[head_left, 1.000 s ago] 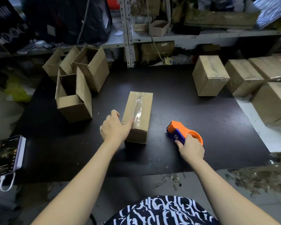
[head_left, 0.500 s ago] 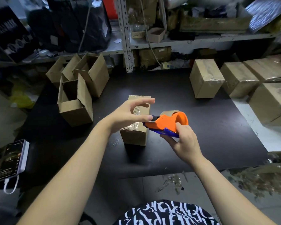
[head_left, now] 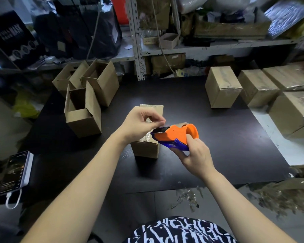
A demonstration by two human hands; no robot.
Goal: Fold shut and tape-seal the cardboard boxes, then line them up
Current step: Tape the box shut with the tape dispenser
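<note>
Head view, left hand [head_left: 140, 122], right hand [head_left: 195, 155], one tape dispenser [head_left: 173, 136], three open boxes [head_left: 85, 120] [head_left: 104, 83] [head_left: 62, 80]

Packing and dispatch stockroom. Black worktable [head_left: 218, 146] in front of you. 12 o'clock: slotted metal shelving [head_left: 138, 41], crammed with black bags [head_left: 74, 32] and loose cartons [head_left: 168, 41]. 10 to 11 o'clock: open cardboard boxes [head_left: 84, 109], flaps up. 1 to 2 o'clock: taped boxes [head_left: 221, 86] side by side. Centre: taped box [head_left: 146, 148] below your hands. Orange tape dispenser [head_left: 175, 135] gripped in your right hand [head_left: 195, 155], left hand [head_left: 139, 121] pinching at its front. 5 o'clock: tape scraps [head_left: 186, 197] on floor [head_left: 147, 204]. 8 o'clock: phone [head_left: 14, 172] with white cable.
</note>
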